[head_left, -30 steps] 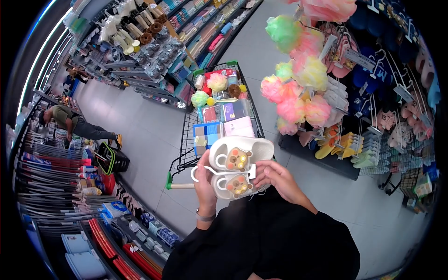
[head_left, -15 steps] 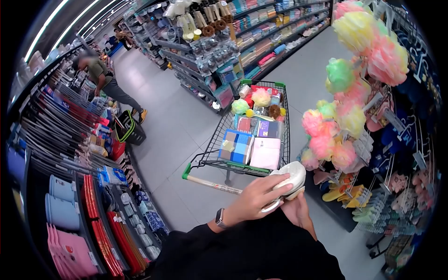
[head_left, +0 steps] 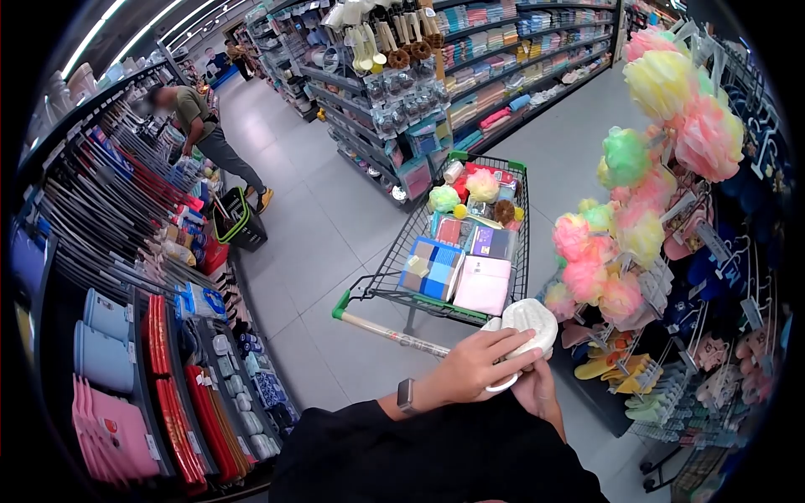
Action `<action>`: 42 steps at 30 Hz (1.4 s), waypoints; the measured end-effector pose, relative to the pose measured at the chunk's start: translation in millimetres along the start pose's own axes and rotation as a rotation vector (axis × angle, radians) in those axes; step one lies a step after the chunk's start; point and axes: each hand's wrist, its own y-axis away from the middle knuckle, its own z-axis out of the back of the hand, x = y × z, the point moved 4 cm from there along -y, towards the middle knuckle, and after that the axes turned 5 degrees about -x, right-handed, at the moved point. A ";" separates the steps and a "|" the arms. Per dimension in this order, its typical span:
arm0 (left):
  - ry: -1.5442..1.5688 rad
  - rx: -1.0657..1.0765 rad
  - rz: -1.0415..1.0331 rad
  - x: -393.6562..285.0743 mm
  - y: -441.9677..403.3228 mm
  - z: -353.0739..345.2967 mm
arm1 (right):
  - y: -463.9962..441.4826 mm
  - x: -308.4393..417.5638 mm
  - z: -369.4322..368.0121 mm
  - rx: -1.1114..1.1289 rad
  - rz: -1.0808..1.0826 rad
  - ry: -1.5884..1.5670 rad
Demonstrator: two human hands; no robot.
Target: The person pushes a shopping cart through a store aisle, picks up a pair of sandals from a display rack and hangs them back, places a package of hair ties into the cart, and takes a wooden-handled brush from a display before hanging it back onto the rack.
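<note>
Both of my hands are on a white oval pad (head_left: 537,317) with a thick rim and a pale loop at its lower end; it looks like a bath scrubber, but I cannot be sure. My left hand (head_left: 485,362), with a watch on the wrist, lies over its near side with fingers curled across the top. From below and to the right, my right hand (head_left: 538,390) grips its lower edge, partly hidden behind it. Just beyond stands a shopping cart (head_left: 394,337) holding a blue checked pack (head_left: 431,267), a pink folded pack (head_left: 484,285) and several bath puffs.
Colourful bath puffs (head_left: 604,260) hang in a column on the right beside slippers (head_left: 620,373). Shelves with pink trays (head_left: 113,427) line the left. A person (head_left: 201,126) leans toward that shelf, near a black basket (head_left: 239,222) on the floor. Towel shelves (head_left: 520,67) stand behind.
The white pad is turned slightly, and my left fingers reach further across its top. The whole view has shifted a little; the cart appears slightly lower and to the right.
</note>
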 end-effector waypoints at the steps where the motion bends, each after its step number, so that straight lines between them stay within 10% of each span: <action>1: 0.000 0.000 0.000 1.5 1.6 -1.2 | -0.7 -1.0 0.7 0.000 0.000 0.000; 18: 0.177 0.033 0.230 21.4 31.2 -10.6 | -2.1 12.7 8.2 -0.026 0.190 -0.222; 42: 0.184 0.062 0.051 -0.4 26.4 -52.9 | -6.3 40.6 40.6 -0.253 0.155 -0.098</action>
